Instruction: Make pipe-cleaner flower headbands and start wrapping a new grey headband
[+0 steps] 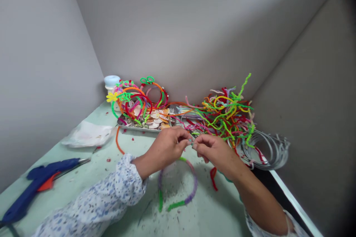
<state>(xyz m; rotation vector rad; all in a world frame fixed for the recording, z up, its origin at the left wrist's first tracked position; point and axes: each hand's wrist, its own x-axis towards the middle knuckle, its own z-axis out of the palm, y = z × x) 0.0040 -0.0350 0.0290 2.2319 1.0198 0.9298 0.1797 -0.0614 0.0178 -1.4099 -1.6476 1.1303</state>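
Observation:
My left hand point(170, 143) and my right hand point(213, 152) meet near the middle, thumbs and forefingers pinched. A tiny greenish bit shows at the fingertips; what it is cannot be made out. Below them on the table lies a headband point(195, 183) wrapped in purple, pink and green fuzzy wire, its two ends toward me. A short red fuzzy piece point(213, 179) rests under my right forearm. Part of a teal strand shows beside that forearm, mostly hidden.
A tray point(150, 130) of shells and colourful finished headbands point(133, 100) stands at the back. Tangled fuzzy wires point(230, 114) and bare grey hoops point(268, 150) are at the right. A blue glue gun point(47, 174), plastic bag point(89, 134) and light-blue-lidded jar point(112, 81) sit left.

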